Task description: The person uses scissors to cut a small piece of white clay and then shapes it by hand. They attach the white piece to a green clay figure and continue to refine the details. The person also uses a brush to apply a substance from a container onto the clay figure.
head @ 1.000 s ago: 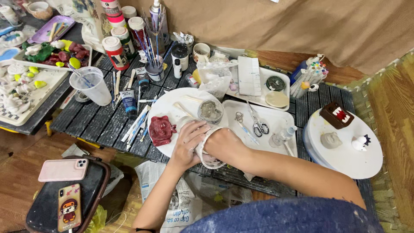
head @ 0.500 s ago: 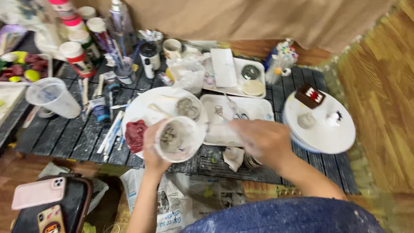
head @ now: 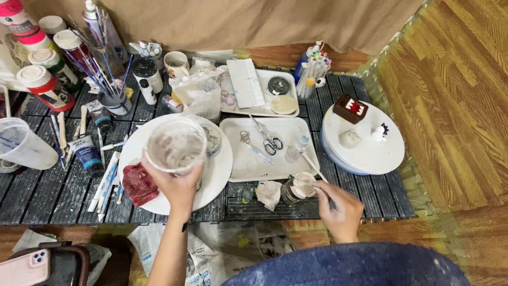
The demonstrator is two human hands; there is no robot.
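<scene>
Meanwhile, two hands at the painting table

One slatted dark table (head: 53, 196) carries two round white plates and two rectangular white trays. On the nearer round plate (head: 217, 175) lies one red rag (head: 138, 184); above it the left hand (head: 177, 185) grips one clear, paint-smeared cup (head: 175, 145). The right hand (head: 341, 209) is closed around one thin stick (head: 312, 165) dipped in one small jar (head: 297, 187). One pair of scissors (head: 269, 139) lies on the nearer tray (head: 238, 164).
</scene>
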